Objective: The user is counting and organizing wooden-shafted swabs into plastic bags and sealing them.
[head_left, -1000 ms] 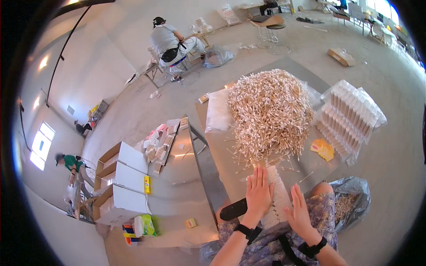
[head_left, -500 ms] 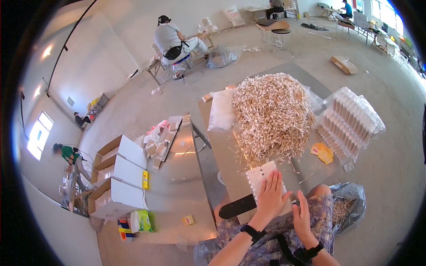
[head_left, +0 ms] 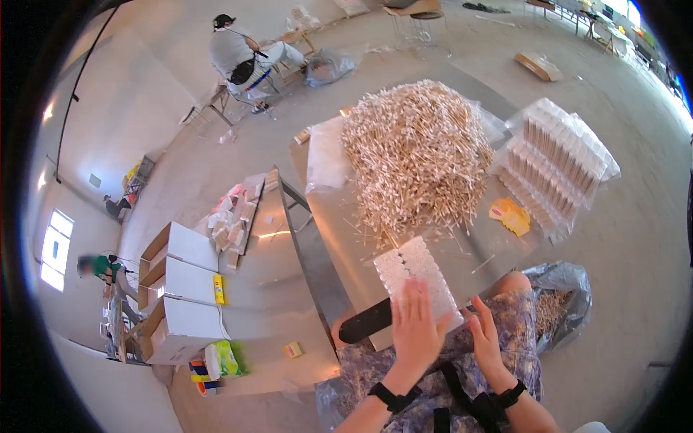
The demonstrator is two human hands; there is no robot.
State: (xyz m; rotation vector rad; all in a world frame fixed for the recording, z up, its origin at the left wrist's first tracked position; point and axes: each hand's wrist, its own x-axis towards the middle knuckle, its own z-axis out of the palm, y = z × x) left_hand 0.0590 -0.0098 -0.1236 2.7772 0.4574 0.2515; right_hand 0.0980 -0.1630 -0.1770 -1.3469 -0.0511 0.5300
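A white block (head_left: 417, 278) of bundled sticks lay flat on the near edge of the steel table (head_left: 339, 231), just in front of the person's lap. The left hand (head_left: 419, 328) rested on its near end, palm down, fingers (head_left: 413, 299) spread flat and released rather than gripping. The right hand (head_left: 485, 339) sat just beside the block's right corner at the table edge, fingers loosely extended; whether it pinched anything could not be told. A black strip (head_left: 367, 321) lay at the table edge left of the left hand. Beyond the block rose a big heap (head_left: 419, 151) of loose sticks, with stray ones scattered near the block. A white bag (head_left: 326, 155) lay left of the heap, and wrapped packs (head_left: 554, 162) of white bundles stood to its right, with a yellow packet (head_left: 511, 215) near them. A clear bag (head_left: 559, 299) of sticks sat by the person's right knee. To the left stood open cartons (head_left: 180, 289), and farther off a seated person (head_left: 238, 54) worked on a chair.
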